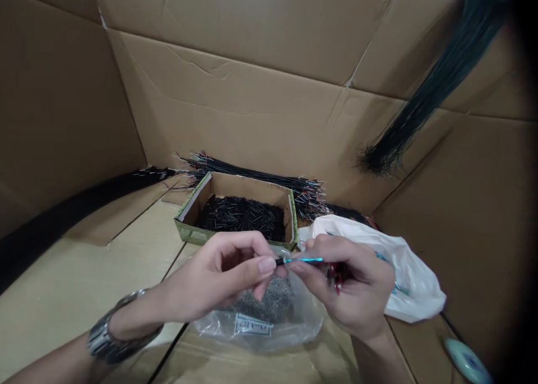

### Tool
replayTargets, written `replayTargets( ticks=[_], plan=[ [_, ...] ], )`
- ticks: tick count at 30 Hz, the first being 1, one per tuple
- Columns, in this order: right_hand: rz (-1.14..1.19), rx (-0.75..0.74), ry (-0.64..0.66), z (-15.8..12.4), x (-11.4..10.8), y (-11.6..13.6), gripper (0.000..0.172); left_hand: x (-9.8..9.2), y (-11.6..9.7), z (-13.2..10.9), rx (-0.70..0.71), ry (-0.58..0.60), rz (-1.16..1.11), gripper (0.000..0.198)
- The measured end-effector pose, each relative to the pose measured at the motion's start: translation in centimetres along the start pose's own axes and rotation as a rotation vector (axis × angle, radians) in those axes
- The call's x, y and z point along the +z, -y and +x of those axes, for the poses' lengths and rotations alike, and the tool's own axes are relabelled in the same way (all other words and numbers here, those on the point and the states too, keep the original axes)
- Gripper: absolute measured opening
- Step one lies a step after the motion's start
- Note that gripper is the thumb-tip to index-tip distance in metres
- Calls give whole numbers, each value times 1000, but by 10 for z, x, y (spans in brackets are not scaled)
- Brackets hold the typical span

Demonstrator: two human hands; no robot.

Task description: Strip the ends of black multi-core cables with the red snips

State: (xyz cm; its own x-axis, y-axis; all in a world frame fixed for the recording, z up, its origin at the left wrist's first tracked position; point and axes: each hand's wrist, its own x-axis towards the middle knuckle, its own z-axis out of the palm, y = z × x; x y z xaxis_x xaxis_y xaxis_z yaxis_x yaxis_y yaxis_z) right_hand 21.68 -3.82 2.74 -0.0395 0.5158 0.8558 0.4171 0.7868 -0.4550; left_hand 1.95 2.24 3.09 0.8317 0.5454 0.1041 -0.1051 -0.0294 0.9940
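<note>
My left hand (235, 269), with a metal watch (121, 328) on its wrist, pinches a short black cable end (279, 261) between thumb and fingertip. Out of that cable end, to the right, runs a thin shiny blue strip (303, 259). My right hand (348, 277) has thumb and forefinger closed on this strip. Small red pieces (336, 276) show inside its curled fingers; their kind is not clear. Below both hands lies a clear plastic bag (294, 328) with a label and many fine grey bits inside, partly covered by my left hand.
Behind my hands stands a cardboard box (235, 182) of short black tubes. Bundled black cables (252, 171) with bare ends lie behind it. A white plastic bag (416, 294) is at right, with a pale green oval object (466, 361) nearby. Cardboard walls surround the table; dark strands (437, 81) hang at right.
</note>
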Motion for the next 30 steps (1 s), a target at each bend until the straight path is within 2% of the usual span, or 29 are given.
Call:
replayTargets(
  ticks=[2, 5, 8, 11, 16, 19, 26, 30],
  plan=[
    [-89, -3, -71, -2, 5, 7, 18, 5, 2, -3, 166, -121, 158, 22],
    [-198, -75, -130, -4, 11, 17, 18, 8, 6, -8, 499, -252, 482, 8],
    [-288, -106, -174, -6, 15, 26, 20, 9, 10, -9, 733, -286, 659, 29],
    [-319, -59, -219, -6, 18, 29, 19, 10, 15, -8, 837, -329, 707, 35],
    [-289, 10, -172, -9, 18, 24, 17, 12, 16, -8, 837, -395, 722, 31],
    [-332, -77, -121, -16, 15, 18, 13, 12, 13, -10, 782, -423, 755, 22],
    [-573, -301, 36, -26, 14, 13, 33, 8, 14, -10, 656, -420, 801, 15],
    [-569, -387, 48, -22, 18, 5, 31, 7, 8, -12, 527, -395, 805, 12]
  ],
)
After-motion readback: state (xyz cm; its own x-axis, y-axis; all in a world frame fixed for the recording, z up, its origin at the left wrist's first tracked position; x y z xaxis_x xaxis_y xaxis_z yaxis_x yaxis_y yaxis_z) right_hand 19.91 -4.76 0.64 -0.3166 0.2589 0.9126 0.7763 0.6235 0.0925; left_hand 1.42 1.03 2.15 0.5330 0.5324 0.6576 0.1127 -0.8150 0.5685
